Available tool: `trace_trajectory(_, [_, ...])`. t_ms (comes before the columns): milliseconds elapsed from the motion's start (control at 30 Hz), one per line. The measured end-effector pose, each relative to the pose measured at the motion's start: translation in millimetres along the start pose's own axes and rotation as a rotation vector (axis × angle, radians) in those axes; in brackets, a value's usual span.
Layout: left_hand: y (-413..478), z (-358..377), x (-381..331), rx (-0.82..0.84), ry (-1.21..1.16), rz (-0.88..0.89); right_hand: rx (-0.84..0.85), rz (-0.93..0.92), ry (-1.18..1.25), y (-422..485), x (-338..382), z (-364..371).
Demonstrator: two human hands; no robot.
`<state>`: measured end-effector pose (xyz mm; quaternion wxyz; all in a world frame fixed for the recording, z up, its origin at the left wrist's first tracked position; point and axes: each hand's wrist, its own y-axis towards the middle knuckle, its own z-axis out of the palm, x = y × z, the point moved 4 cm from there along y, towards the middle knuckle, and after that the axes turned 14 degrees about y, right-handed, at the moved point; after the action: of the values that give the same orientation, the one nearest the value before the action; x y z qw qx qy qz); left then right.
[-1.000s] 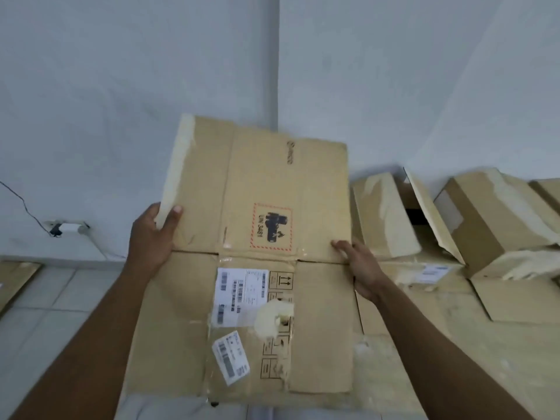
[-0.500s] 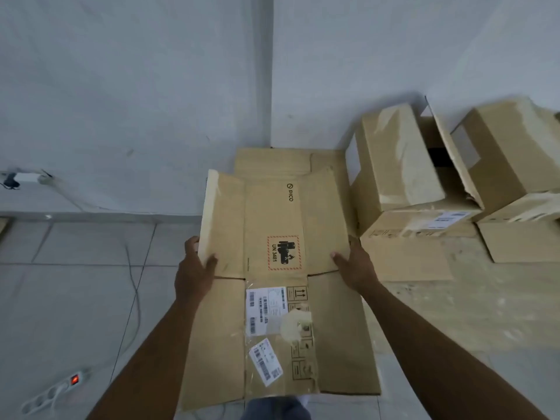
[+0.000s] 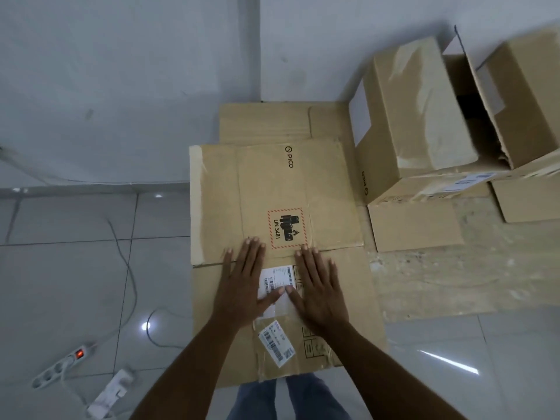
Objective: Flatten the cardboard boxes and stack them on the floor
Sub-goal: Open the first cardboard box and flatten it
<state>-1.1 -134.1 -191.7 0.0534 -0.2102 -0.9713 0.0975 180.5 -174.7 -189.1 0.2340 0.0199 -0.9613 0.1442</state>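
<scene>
On the floor, one flattened box (image 3: 272,189), left hand (image 3: 242,286) and right hand (image 3: 318,289) spread flat on it.

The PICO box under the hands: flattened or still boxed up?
Flattened. The PICO box lies as one flat sheet on the floor, and the left hand and right hand rest open-palmed on it.
</scene>
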Motion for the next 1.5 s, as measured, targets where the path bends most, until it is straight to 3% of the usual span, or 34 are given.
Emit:
trace_trajectory(467, [5, -9, -1, 0.034, -0.038, 0.005, -0.026, -0.021, -0.025, 3, -1, 1])
trace_trajectory(667, [13, -12, 4, -0.071, -0.073, 0.014, -0.078, 0.01, 0.1, 8, 1, -9])
trace_trajectory(867, [112, -46, 48, -0.224, -0.073, -0.05, -0.181, -0.075, 0.137, 118, 18, -56])
trace_trajectory(1067, [190, -43, 64, -0.126, -0.121, -0.256, -0.106, -0.096, 0.061, 217, 22, -65])
trace_trajectory(1500, [199, -34, 69, -0.14, -0.117, -0.298, -0.177, -0.077, 0.027, 229, 16, -60])
